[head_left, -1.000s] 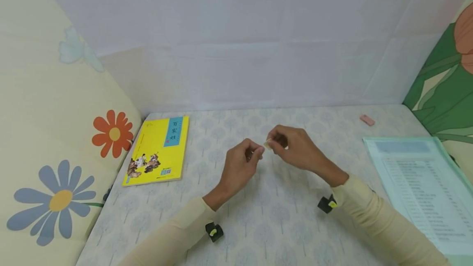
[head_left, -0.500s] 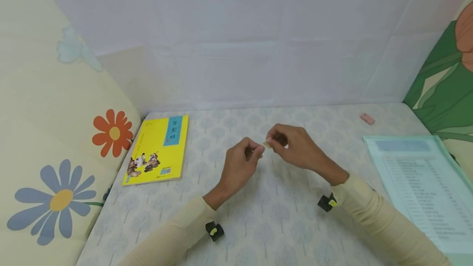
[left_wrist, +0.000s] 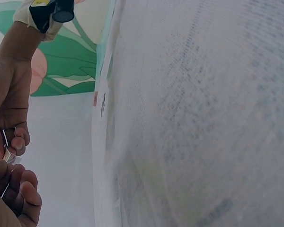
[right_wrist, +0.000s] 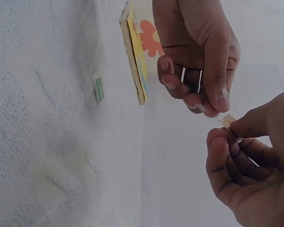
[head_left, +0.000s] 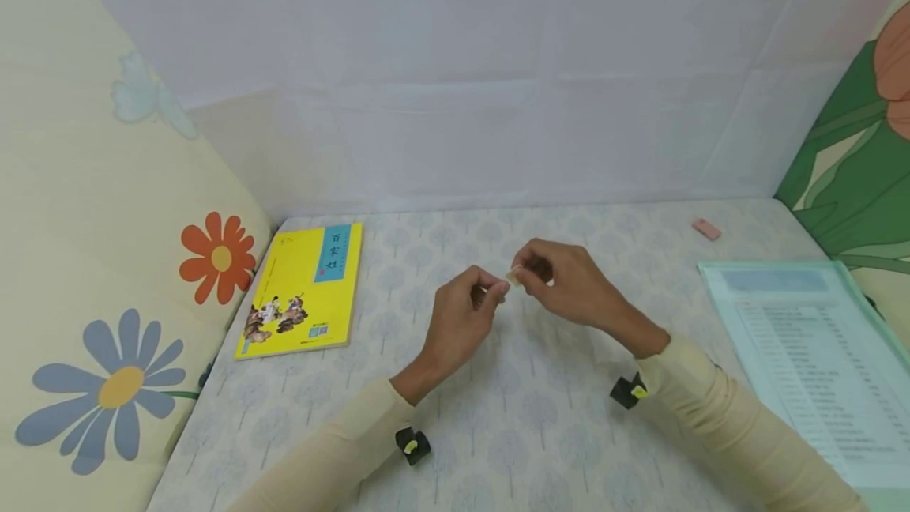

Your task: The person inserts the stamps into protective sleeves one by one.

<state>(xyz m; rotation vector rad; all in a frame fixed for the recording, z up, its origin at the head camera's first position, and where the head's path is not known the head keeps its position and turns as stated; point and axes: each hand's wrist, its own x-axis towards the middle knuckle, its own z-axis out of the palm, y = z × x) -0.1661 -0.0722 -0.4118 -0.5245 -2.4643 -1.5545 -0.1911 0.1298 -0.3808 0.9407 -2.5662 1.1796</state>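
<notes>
Head view: the left hand (head_left: 460,313) and right hand (head_left: 569,284) each pinch a small pale piece (head_left: 513,276) between them, above the table (head_left: 512,441) — a light, steady grip near its edges should work best.

The book (head_left: 302,291) is yellow, the cloth (head_left: 526,433) blue tree-patterned, the piece (head_left: 513,277) apparently cream

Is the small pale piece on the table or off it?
Off: both wrist views show the right hand pinching the small pale piece above the table.
</notes>
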